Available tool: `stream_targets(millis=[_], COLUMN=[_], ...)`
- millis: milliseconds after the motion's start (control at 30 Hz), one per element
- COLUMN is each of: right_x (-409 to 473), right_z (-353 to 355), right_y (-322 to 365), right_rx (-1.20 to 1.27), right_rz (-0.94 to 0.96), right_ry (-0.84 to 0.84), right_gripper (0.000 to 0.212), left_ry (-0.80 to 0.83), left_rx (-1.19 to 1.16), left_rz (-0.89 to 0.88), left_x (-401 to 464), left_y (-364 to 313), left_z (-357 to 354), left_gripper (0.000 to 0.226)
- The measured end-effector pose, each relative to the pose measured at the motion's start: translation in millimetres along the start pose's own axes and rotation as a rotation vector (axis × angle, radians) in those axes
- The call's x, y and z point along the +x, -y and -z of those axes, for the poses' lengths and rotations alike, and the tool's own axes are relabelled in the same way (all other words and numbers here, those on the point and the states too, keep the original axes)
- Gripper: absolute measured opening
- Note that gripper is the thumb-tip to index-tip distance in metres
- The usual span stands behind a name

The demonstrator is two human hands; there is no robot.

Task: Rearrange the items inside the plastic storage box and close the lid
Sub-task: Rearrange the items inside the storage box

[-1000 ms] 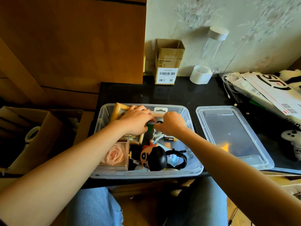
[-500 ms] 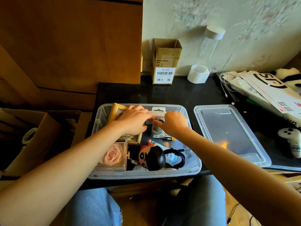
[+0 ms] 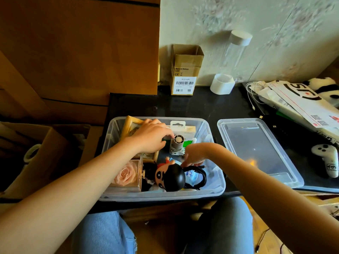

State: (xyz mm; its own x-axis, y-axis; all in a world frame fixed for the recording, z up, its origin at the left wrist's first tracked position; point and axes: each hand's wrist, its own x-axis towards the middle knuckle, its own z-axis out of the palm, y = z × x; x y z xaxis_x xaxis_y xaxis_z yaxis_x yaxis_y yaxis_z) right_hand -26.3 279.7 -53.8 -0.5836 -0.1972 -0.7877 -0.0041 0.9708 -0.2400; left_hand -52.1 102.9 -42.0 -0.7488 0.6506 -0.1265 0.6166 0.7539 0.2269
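Left hand (image 3: 152, 137), fingers curled, touches the small fan (image 3: 177, 144) just beside it; grip uncertain. Right hand (image 3: 194, 158) reaches down, grasp hidden. Risk: fan topples, blocking the lid (image 3: 256, 149).
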Motion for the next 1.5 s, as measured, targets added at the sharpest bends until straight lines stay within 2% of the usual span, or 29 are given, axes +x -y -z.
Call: stream_targets(millis=[133, 300, 333, 400, 500, 667, 800, 967, 1067, 1200, 1367, 1433, 1500], right_x=[6, 20, 22, 25, 26, 20, 9, -6, -11, -12, -12, -14, -15], right_z=[0, -5, -7, -11, -13, -15, -12, -6, -4, -7, -14, -14, -12], right_y=[6, 8, 7, 6, 7, 8, 5, 3, 2, 1, 1, 1, 0], right_rx=[0.019, -0.084, -0.073, -0.039, -0.014, -0.038, 0.026, -0.027, -0.046, -0.084, -0.103, -0.171, -0.194], right_rz=[-0.027, -0.072, -0.089, -0.127, -0.151, -0.114, -0.053, 0.014, 0.048, 0.053, 0.096, 0.139, 0.149], right_ry=[0.122, 0.074, 0.074, 0.085, 0.098, 0.052, 0.023, 0.082, 0.101, 0.119, -0.006, -0.123, -0.248], right_gripper=[0.045, 0.056, 0.057, 0.058, 0.053, 0.051, 0.05, 0.06, 0.073, 0.085, 0.061, 0.04, 0.03], left_ry=[-0.011, -0.114, -0.083, 0.127, 0.487, 0.612, 0.589, 0.471, 0.396, 0.372, 0.371, 0.365, 0.329], left_rx=[0.04, -0.105, -0.187, -0.366, -0.382, -0.25, -0.109, -0.267, -0.331, -0.364, -0.37, -0.383, -0.4], left_rz=[-0.051, -0.112, -0.123, -0.151, -0.164, -0.127, -0.151, -0.141, -0.108, -0.067, -0.034, -0.007, 0.028], left_x=[-3, -14, -17, -23, -29, -24, -20, -28, -36, -40, -38, -37, -36], left_y=[-4, -11, -13, -17, -22, -28, -34, -21, -10, -4, -2, -1, 2], left_z=[-2, 4, 7, 11, 14, 12, 8, 10, 10, 10, 10, 9, 9], left_gripper=[0.036, 0.028, 0.025, 0.024, 0.048, 0.076, 0.079, 0.073, 0.071, 0.072, 0.071, 0.069, 0.065])
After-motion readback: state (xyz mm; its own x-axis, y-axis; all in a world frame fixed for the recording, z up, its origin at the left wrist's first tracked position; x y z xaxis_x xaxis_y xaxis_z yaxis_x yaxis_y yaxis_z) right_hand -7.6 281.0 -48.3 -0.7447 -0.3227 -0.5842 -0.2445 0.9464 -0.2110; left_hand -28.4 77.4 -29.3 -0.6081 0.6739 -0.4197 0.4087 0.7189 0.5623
